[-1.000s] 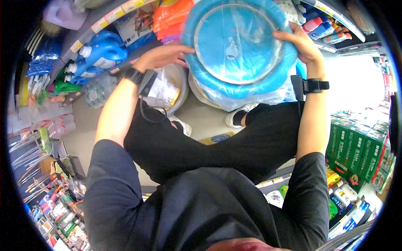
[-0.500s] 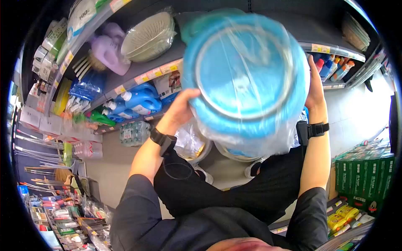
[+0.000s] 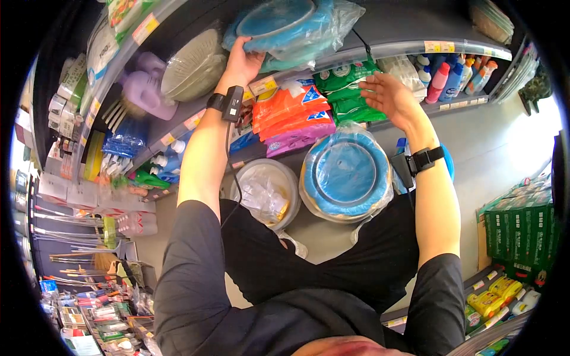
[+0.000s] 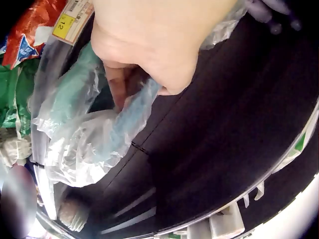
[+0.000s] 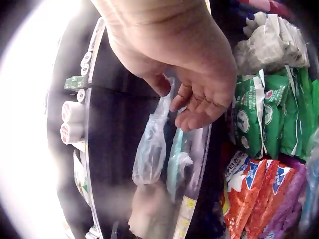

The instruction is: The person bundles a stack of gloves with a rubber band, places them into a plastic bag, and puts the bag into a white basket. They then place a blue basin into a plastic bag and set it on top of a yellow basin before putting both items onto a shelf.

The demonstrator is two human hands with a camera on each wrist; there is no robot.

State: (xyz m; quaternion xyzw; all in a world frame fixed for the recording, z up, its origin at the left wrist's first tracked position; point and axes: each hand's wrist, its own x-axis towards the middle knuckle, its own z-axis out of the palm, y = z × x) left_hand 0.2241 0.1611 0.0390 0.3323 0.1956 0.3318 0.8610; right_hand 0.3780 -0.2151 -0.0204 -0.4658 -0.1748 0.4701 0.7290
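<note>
A blue plastic basin point(image 3: 276, 24) in a clear bag lies on the upper shelf, bottom facing up, over a teal basin point(image 3: 279, 62) also in plastic. My left hand point(image 3: 243, 62) grips its near left rim. In the left wrist view, that hand point(image 4: 144, 45) has the thumb and fingers around the bagged blue rim point(image 4: 132, 114). To the right of the basin, my right hand point(image 3: 392, 101) is held out before the shelf edge, fingers loosely bent and holding nothing. The right wrist view shows this hand point(image 5: 179, 64) apart from the bagged basin.
Another bagged blue basin point(image 3: 344, 172) stands on the floor between my legs, beside a white tub point(image 3: 291, 204) with packets inside. Orange bags point(image 3: 288, 110) and green bags point(image 3: 344, 89) fill the lower shelf. A bagged pale colander point(image 3: 196, 65) sits left on the upper shelf.
The blue basin has moved from before me, held in both hands, up and away onto the upper shelf. My right hand has let go; my left hand still holds the rim.
</note>
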